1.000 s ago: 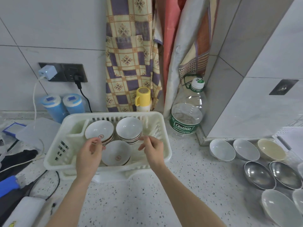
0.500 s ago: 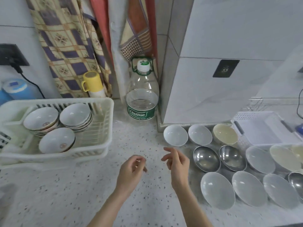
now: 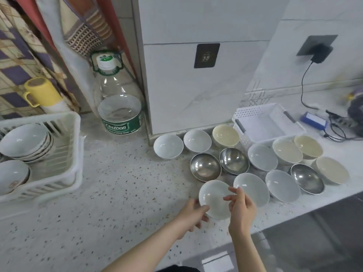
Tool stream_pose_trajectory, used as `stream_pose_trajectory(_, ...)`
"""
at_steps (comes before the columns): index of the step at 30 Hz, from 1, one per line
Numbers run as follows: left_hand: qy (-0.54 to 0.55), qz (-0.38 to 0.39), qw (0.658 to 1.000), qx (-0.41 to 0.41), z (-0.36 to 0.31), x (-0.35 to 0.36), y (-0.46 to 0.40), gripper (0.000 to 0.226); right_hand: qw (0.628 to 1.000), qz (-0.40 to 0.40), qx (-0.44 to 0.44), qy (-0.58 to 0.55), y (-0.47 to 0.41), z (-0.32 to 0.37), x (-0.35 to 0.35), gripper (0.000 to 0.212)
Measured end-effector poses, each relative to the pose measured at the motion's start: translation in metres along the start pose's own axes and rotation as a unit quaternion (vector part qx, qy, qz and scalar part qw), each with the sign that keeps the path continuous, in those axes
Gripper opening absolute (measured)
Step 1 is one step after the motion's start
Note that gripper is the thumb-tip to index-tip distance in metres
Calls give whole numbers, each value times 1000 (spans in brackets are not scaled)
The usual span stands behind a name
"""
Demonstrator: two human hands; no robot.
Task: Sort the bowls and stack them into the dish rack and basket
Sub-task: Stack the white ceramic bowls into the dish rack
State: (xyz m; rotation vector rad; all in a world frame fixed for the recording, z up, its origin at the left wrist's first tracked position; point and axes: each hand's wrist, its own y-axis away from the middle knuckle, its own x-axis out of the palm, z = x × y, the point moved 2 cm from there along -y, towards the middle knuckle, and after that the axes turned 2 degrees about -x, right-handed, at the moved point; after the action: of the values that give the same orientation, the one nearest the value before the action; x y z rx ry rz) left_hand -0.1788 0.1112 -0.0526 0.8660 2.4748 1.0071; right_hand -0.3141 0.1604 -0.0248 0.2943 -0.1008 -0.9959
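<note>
Pickup step: both hands, left hand & right hand, clamped on rim of a white bowl near bench front edge. Next, I'd judge: carry it w/o tipping to dish rack at left, stack w/ matching bowls.

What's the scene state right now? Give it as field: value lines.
left hand: at left rim of white bowl, fingers under its edge
right hand: at the same bowl's right rim
bowl contact: both hands on it; lifted or resting, cannot tell
steel bowls: three loose on counter, e.g.
cream bowls: four, near white basket
basket: no bowls inside
dish rack: left; holds a stack of patterned bowls plus another bowl at frame edge
water bottle: upright by wall
</note>
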Motion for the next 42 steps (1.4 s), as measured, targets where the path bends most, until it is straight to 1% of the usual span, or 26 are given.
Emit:
stream_pose_trajectory(2,-23,38,999,-23,-1,40,-9,27,992,-115,31,-44,-8,-10,-50,29)
stream_pose_trajectory(5,20,24,999,-24,5,41,-13,30,978,-170,90,-85,-8,-24,-62,26)
stream_pose_trajectory(8,38,-12,999,-16,8,34,-15,34,972,-175,132,-83,-8,-31,-61,31)
stream_pose_trajectory(11,48,-40,998,-1,12,25,-11,33,969,-143,190,-67,-13,-38,-63,38)
stream_pose_trajectory(13,64,-62,996,3,16,17,-8,35,969,-118,213,-50,-19,-39,-63,38)
stream_pose_trajectory(15,70,-78,994,5,19,8,-6,38,968,-110,222,-38,-25,-39,-62,35)
stream_pose_trajectory(19,99,-79,992,10,21,-3,0,37,967,-125,216,-46,-33,-37,-55,33)
stream_pose_trajectory(22,122,-82,989,12,20,-10,4,36,966,-142,208,-58,-36,-37,-52,26)
stream_pose_trajectory(26,152,-88,984,27,16,-18,10,31,956,-198,201,-77,-30,-40,-48,20)
stream_pose_trajectory(28,168,-91,981,38,15,-23,13,32,954,-213,187,-94,-21,-40,-42,23)
stream_pose_trajectory(32,171,-112,977,64,12,-34,19,33,962,-198,145,-121,-5,-34,-30,38)
stream_pose_trajectory(37,182,-131,970,91,7,-53,33,35,973,-148,99,-144,9,-17,-5,34)
stream_pose_trajectory(40,209,-149,961,104,8,-74,47,34,980,-114,83,-141,20,-10,16,34)
stream_pose_trajectory(42,232,-167,952,114,9,-93,58,32,984,-89,74,-133,31,-6,31,28)
